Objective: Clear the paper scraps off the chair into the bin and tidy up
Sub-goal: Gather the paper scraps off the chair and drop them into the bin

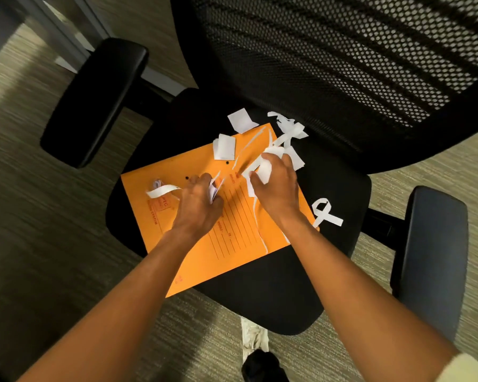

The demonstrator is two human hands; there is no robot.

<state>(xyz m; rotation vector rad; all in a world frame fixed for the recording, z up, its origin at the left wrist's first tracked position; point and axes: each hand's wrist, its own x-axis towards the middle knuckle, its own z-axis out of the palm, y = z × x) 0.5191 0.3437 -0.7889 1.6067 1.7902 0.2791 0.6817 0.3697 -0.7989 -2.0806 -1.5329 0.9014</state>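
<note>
A black office chair seat (262, 293) carries an orange envelope (232, 244) strewn with white paper scraps. My left hand (198, 201) sits on the envelope's middle, fingers curled round a small bunch of scraps (214, 188). My right hand (278, 183) grips a crumpled wad of white strips (264, 168) near the envelope's far right. Loose pieces lie around: a curled strip (163, 190) at the left, two squarish pieces (224, 147) (242, 120) at the far side, a tangle (290, 130) by the backrest, a looped strip (326, 213) on the seat's right. No bin is in view.
The mesh backrest (342, 64) rises behind the seat. Armrests stand at the left (94, 100) and right (433, 257). Carpet (25, 216) surrounds the chair. A dark shoe (262, 366) and pale trouser leg (254, 336) show below the seat's front edge.
</note>
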